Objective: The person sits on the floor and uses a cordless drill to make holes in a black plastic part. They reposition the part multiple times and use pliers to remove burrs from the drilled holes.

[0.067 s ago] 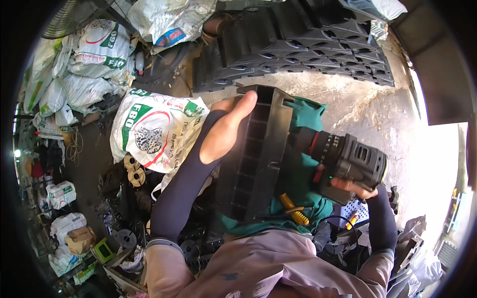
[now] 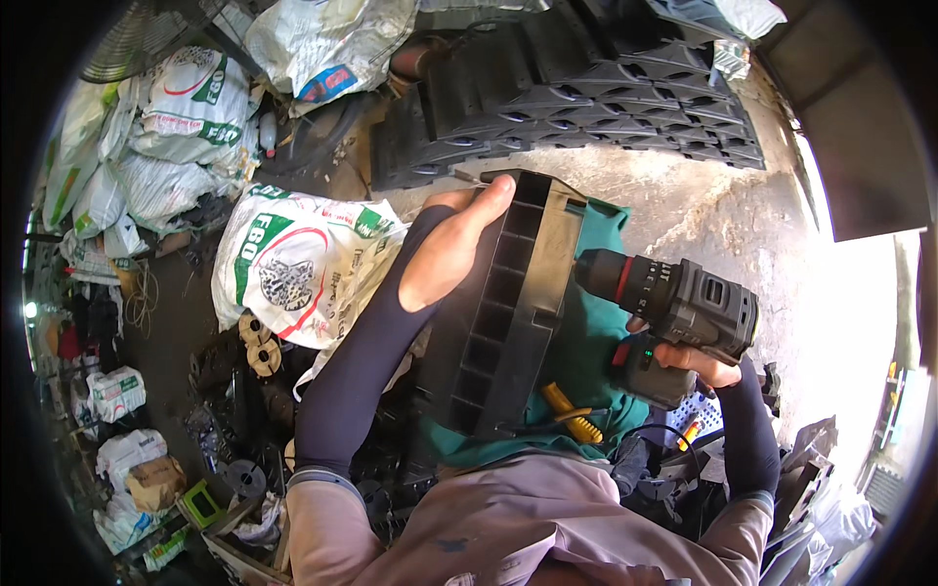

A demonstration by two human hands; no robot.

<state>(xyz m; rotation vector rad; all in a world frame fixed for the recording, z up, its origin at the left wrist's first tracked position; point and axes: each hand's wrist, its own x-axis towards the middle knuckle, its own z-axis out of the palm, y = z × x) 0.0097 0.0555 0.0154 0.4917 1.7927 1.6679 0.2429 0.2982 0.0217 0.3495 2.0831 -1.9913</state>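
Note:
A long black plastic piece (image 2: 508, 256) with a row of square compartments slants across my lap, over green cloth (image 2: 598, 322). Its far end is gripped by my left hand (image 2: 451, 252), the thumb along the top edge and the other fingers hidden behind. My right hand (image 2: 696, 363) is closed around the grip of a black cordless drill (image 2: 684, 298) with a red ring. The drill's nose points left at the piece's right side wall, close to it; whether a bit touches the wall I cannot make out. A yellow-handled tool (image 2: 576, 415) rests on the cloth near my waist.
Several black ridged plastic panels (image 2: 586, 98) are stacked on the floor ahead. A white printed sack (image 2: 293, 269) stands left of my forearm, with more sacks (image 2: 191, 127) behind it. A pale perforated basket (image 2: 696, 420) and a black cable lie by my right arm.
The black plastic piece and my left hand have shifted slightly to the right. The drill stays nearly in place, while the background has slid a little to the left.

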